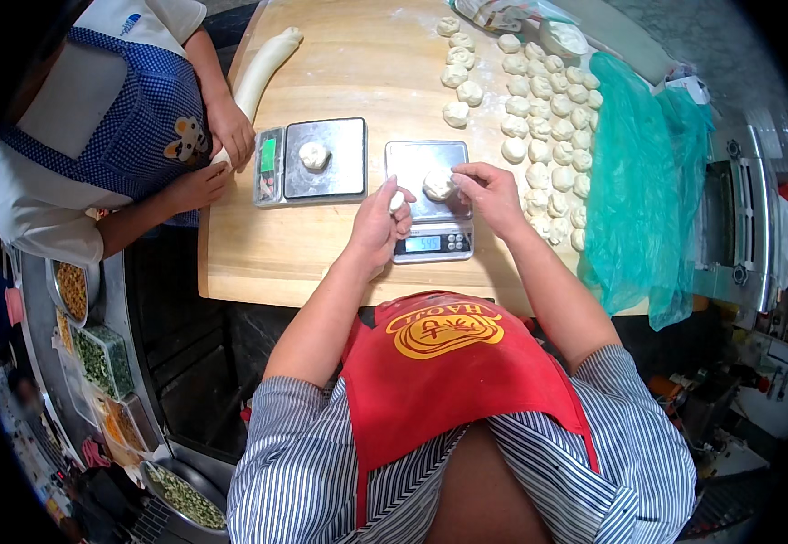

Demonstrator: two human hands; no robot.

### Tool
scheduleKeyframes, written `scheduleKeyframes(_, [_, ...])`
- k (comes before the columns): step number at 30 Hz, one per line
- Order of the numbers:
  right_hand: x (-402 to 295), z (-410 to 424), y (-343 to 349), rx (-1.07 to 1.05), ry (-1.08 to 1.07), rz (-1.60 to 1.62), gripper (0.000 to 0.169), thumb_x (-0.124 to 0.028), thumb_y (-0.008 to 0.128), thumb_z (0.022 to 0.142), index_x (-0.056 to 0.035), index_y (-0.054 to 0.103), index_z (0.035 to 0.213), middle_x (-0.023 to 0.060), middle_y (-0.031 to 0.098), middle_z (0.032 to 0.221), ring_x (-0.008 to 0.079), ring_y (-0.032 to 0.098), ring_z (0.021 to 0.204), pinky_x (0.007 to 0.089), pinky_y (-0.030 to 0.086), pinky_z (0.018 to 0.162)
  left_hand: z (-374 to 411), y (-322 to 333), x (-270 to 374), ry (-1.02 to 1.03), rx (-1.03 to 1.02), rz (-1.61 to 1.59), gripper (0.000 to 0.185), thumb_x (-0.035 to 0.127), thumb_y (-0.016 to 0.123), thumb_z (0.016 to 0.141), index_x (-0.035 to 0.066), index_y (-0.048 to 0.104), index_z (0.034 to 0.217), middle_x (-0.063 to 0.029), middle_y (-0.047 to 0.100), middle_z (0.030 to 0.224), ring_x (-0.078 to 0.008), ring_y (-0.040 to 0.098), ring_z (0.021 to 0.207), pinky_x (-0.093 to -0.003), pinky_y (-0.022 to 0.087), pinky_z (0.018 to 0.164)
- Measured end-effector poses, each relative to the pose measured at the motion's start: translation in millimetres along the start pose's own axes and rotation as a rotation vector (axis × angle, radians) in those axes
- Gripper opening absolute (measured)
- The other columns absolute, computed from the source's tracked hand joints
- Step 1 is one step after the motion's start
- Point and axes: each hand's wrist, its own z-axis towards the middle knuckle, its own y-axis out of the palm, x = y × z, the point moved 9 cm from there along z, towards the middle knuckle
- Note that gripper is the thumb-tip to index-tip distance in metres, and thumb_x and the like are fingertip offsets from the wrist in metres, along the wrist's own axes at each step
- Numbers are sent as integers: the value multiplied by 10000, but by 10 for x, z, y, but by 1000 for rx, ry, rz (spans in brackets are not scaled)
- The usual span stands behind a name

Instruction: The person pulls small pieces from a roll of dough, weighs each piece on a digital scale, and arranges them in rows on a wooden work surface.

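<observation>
A ball of dough [439,185] rests on the steel plate of a digital kitchen scale [428,209], whose display is lit. My right hand [492,197] is at the ball's right side, thumb and fingertips against it or very close. At the scale's left edge, my left hand [382,221] is curled around a small piece of dough [397,201], which shows between thumb and fingers. Left of my hands stands a second digital scale [326,183], with another dough ball [314,156] on its plate.
Several rows of dough balls [540,129] cover the board's right side, beside a green plastic sheet [639,197]. At the left, a co-worker's hands [220,156] touch a long dough roll [268,68]. A bowl of white flour or similar powder [564,39] stands at the far right. Filling containers [101,360] line the lower left.
</observation>
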Motion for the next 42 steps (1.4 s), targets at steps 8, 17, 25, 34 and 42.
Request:
scheduleKeyframes(8, [-375, -189, 439, -263, -145, -82, 113, -55, 687, 863, 25, 714, 938, 57, 662, 885, 132, 655, 834, 262, 511, 749, -63, 362, 3, -5, -80, 144, 300, 356, 485, 995, 73, 564, 935, -7, 480, 714, -99, 395, 492, -240, 290, 436])
scheduleKeyframes(17, [-130, -130, 227, 31, -90, -4, 123, -67, 673, 880, 3, 680, 981, 41, 675, 813, 111, 647, 759, 247, 519, 675, 9, 259, -78, 34, -117, 104, 232, 273, 527, 976, 51, 583, 935, -29, 518, 740, -132, 472, 577, -269, 369, 500])
scheduleKeyframes(25, [-196, 28, 41, 149, -282, -171, 92, -95, 658, 844, -42, 698, 907, 100, 677, 827, 204, 657, 759, 311, 519, 696, -127, -71, 132, 172, 85, 86, 119, 121, 569, 926, 40, 587, 1011, -57, 580, 837, -140, 547, 675, -288, 455, 620])
scheduleKeyframes(34, [-503, -147, 527, -25, -769, -880, 433, -177, 687, 805, -22, 585, 1197, 176, 602, 1081, 364, 523, 1108, 458, 416, 960, -395, -1111, 424, 559, 444, 848, 129, 114, 637, 879, 32, 618, 977, -51, 604, 814, -146, 579, 767, -302, 487, 669])
scheduleKeyframes(42, [43, 91, -450, 412, -192, -229, 366, -185, 717, 814, -4, 625, 1118, 169, 606, 1053, 301, 597, 938, 375, 502, 813, -836, -974, 483, 873, 474, 1572, 197, 95, 642, 794, 57, 615, 985, -127, 618, 1023, -329, 544, 1059, -449, 409, 907])
